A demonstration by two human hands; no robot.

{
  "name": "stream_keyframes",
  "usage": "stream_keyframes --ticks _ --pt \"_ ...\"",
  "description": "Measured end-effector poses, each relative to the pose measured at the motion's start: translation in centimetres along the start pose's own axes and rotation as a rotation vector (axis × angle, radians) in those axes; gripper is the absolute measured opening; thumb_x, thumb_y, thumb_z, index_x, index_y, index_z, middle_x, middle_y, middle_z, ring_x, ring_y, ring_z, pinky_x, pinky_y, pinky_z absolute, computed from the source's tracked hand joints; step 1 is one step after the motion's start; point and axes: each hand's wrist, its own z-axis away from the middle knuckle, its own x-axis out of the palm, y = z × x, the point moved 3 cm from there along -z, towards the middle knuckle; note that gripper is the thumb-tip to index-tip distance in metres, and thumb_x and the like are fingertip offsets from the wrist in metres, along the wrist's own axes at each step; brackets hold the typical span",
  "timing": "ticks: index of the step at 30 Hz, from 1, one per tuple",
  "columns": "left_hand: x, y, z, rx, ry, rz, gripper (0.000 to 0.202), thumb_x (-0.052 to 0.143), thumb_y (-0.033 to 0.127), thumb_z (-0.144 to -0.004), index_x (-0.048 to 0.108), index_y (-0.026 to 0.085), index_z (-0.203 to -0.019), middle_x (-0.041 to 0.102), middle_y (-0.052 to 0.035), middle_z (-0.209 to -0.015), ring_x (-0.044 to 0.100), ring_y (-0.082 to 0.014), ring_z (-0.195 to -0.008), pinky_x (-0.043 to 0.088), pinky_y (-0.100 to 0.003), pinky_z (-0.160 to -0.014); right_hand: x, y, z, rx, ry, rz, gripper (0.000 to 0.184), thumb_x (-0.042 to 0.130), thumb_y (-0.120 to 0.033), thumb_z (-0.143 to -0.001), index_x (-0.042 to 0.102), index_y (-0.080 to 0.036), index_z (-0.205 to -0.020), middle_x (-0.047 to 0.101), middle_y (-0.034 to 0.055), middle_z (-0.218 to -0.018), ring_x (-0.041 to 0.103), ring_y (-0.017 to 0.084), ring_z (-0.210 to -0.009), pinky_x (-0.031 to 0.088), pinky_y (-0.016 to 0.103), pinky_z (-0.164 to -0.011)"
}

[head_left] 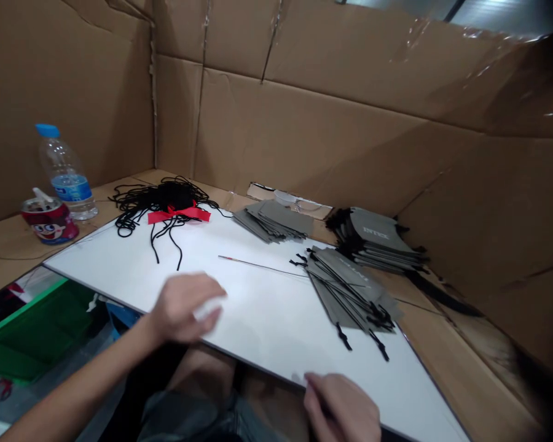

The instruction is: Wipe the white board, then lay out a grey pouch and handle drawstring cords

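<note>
My left hand (187, 307) hovers over the front left of a white board (258, 319), slightly blurred, thumb and fingers apart with nothing between them. My right hand (343, 405) is at the board's front edge, its fingers loosely bent and a gap beside the thumb; I see nothing in it. A thin rod with a reddish tip (244, 262) lies on the board between the hands and a fanned pile of grey drawstring pouches (345, 288) with black cords. Behind the left hand sits a bundle of black cords (172, 195) with a red ribbon (179, 214).
Flat grey fabric pieces (276, 220) lie at the back, with a stack of grey INTEX pouches (378, 236) to their right. A water bottle (69, 178) and a red can (50, 221) stand at left. Below is a green crate (32, 331). Cardboard walls (327, 135) enclose the table.
</note>
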Motion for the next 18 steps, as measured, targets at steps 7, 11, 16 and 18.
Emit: stream_keyframes --ticks 7,11,16,18 --pt "-3.5 -11.4 0.8 -0.520 0.356 -0.256 0.027 0.045 0.035 -0.084 0.062 0.017 -0.073 0.065 -0.0035 -0.070 0.058 -0.0144 -0.064 0.044 -0.024 -0.057 -0.4 7.2 -4.6 0.533 -0.021 0.040 0.033 0.045 -0.044 -0.082 0.066 -0.020 -0.074 0.061 0.0030 -0.055 0.056 0.016 -0.049 0.042 0.027 -0.053" --pt "-1.5 -13.5 2.9 -0.677 0.177 -0.282 0.026 0.045 0.036 -0.083 0.062 0.017 -0.078 0.065 -0.0031 -0.072 0.057 -0.0147 -0.065 0.044 -0.024 -0.061 0.7 8.9 -4.4 0.674 -0.084 -0.016 0.037 0.043 -0.050 -0.079 0.065 -0.021 -0.073 0.064 0.0046 -0.060 0.058 0.019 -0.055 0.042 0.028 -0.056" --pt "-0.6 -14.0 4.1 -0.809 0.097 -0.334 0.027 0.047 0.028 -0.078 0.062 0.019 -0.099 0.065 -0.0016 -0.079 0.058 -0.0155 -0.069 0.043 -0.025 -0.066 1.0 9.0 -4.1 0.726 -0.122 -0.023 0.040 0.041 -0.054 -0.077 0.065 -0.021 -0.074 0.067 0.0055 -0.065 0.060 0.021 -0.060 0.041 0.028 -0.058" --pt "-0.7 -14.5 4.4 -0.851 0.077 -0.356 0.030 0.048 0.025 -0.076 0.062 0.020 -0.103 0.066 -0.0019 -0.085 0.059 -0.0169 -0.074 0.043 -0.026 -0.069 1.0 9.0 -4.0 0.748 -0.129 -0.021 0.041 0.041 -0.054 -0.076 0.065 -0.022 -0.074 0.066 0.0053 -0.065 0.059 0.021 -0.061 0.040 0.028 -0.058"
